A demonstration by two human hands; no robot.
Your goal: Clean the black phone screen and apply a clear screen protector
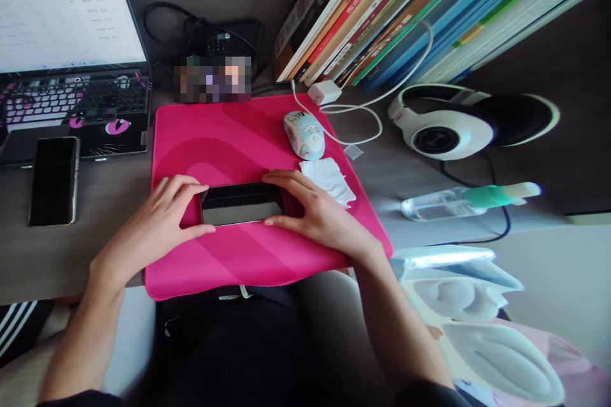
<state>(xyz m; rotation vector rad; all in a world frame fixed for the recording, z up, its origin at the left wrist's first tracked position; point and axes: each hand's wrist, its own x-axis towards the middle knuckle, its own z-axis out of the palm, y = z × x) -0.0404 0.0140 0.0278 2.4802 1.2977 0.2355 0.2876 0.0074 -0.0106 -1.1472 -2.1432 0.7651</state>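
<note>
The bench (105, 229) is carrying two phones (242, 203) (53, 180), one laptop (71, 44), one pink mat (219, 133), one mouse (304, 133), one white cloth (329, 179), one headset (458, 121), one clear bottle (443, 203), one charger (323, 91) and one row of books (382, 6).

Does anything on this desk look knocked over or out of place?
A clear spray bottle lies on its side right of the pink mat, whose near edge overhangs the desk. A crumpled white wipe sits by the right hand, which grips a dark phone with the left hand. Nothing looks spilled or broken.
</note>
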